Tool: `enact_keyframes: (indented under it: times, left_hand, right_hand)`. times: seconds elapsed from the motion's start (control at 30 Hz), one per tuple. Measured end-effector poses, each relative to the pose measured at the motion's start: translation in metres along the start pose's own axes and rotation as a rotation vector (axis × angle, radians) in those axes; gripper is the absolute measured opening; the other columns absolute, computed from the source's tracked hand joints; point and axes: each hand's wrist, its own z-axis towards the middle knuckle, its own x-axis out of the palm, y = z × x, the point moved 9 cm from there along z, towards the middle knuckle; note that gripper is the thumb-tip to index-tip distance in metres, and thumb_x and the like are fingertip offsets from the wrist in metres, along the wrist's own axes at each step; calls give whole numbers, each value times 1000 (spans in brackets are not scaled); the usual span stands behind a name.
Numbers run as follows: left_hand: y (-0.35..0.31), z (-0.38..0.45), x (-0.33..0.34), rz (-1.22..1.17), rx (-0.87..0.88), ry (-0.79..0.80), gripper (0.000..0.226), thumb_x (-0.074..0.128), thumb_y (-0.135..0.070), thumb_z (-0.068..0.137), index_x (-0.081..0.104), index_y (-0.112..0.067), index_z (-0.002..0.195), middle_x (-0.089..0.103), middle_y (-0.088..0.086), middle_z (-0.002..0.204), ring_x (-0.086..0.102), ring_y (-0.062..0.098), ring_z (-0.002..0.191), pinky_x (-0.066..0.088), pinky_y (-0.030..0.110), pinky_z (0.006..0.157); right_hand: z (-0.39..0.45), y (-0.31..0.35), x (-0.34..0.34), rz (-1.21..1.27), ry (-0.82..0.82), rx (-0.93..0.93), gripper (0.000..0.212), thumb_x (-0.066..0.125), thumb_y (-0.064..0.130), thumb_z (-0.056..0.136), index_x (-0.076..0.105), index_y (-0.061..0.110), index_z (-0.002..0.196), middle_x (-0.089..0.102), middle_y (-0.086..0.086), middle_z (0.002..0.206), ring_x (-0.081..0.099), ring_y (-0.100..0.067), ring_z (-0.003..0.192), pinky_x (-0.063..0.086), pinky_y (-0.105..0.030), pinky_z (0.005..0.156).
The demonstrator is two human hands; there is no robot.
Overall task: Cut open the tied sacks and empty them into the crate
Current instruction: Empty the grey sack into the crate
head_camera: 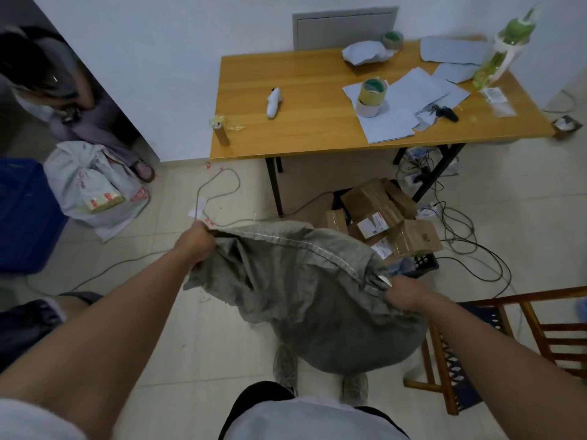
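Two hands are seen gripping a grey-green woven sack [305, 290] that is held up over the tiled floor, its bulging body hanging down just above the wearer's shoes. At the far left a blue crate [22, 214] stands on the floor, cut off by the frame edge, and just beside it a white tied sack [92, 185] with red print is slumped, with a second person crouched behind it near the wall corner. A grey cable [219, 198] is looped across the tiles between that sack and the wooden surface [317, 100]. The left hand [197, 241] is closed in a fist round the left corner of the grey-green sack's stitched hem, which is stretched across to the right hand [401, 295], whose fingers are curled tightly into the bunched cloth at the other corner; a small pale sliver shows at this hand, but what it is cannot be told. On the surface a white handheld tool [273, 103], rolls of tape [372, 95], loose papers [409, 100] and a green bottle [505, 49] are laid out. Beyond the sack, under the surface's right end, taped cardboard boxes [384, 217] are piled in and over a dark crate [422, 265]. A wooden chair [521, 338] is seen at the right edge, near black cables trailing over the floor.
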Motion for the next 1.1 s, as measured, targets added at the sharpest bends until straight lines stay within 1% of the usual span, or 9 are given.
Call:
enact_keyframes:
  times: [0.1,0.17,0.27,0.33,0.43,0.57,0.73,0.87,1.1]
  left_hand:
    - [0,-13,30,29,-11,303,36,47,-18,95,59,-5,127,59,19,129,57,35,115,48,39,98]
    - [-4,-24,30,-195,-80,416,33,57,-25,89,64,-5,115,66,17,113,66,34,98,57,42,85]
    - [-1,-9,7,-779,-191,154,53,63,-44,86,58,-13,129,62,12,126,65,30,97,56,34,71]
    - [4,-5,12,-1016,-256,43,61,62,-49,87,51,-18,139,61,9,130,64,29,100,56,35,77]
    - [-14,-29,59,-888,-312,272,40,54,-42,95,62,-8,114,68,15,108,64,30,87,56,40,80]
    - [-62,-79,111,-834,-295,607,32,43,-36,104,58,-9,103,59,14,88,56,26,72,50,34,67]
    - [-114,-105,146,-1032,-211,761,15,56,-24,98,61,-10,101,60,7,81,57,16,68,53,27,56]
    - [-134,-102,152,-1107,-176,631,5,52,-4,94,55,-8,94,51,6,65,43,11,50,38,22,47]
    - [-142,-95,160,-1312,-305,580,25,56,-16,98,66,4,110,68,18,103,65,30,92,52,42,99]
  right_hand:
    - [-19,23,-15,593,119,44,12,57,10,85,62,4,94,66,-17,92,64,-31,85,51,-34,69]
    - [-15,22,-42,1024,-43,67,19,58,12,87,62,6,105,66,-21,103,65,-38,94,55,-45,79]
    - [-13,7,-71,1540,-459,109,10,54,18,92,60,14,100,67,-15,102,65,-28,85,55,-40,77]
    - [-19,16,-70,1412,-543,135,15,51,22,96,57,13,106,65,-15,103,62,-25,85,54,-38,76]
    - [-25,67,-37,988,-281,20,12,51,22,99,57,11,102,60,-10,88,57,-22,75,47,-31,63]
    - [-32,102,-2,1225,-29,-13,14,56,19,96,65,8,95,69,-14,82,65,-30,80,53,-45,84]
    - [-28,114,1,1288,-163,-56,28,54,37,96,65,13,106,73,-12,95,69,-30,93,54,-51,92]
    - [-41,113,-13,1012,-392,-103,39,54,47,94,57,13,114,61,-8,109,59,-23,100,50,-40,87]
    - [-50,116,-15,879,-352,-189,25,67,37,87,53,17,93,62,-7,89,62,-26,84,53,-46,79]
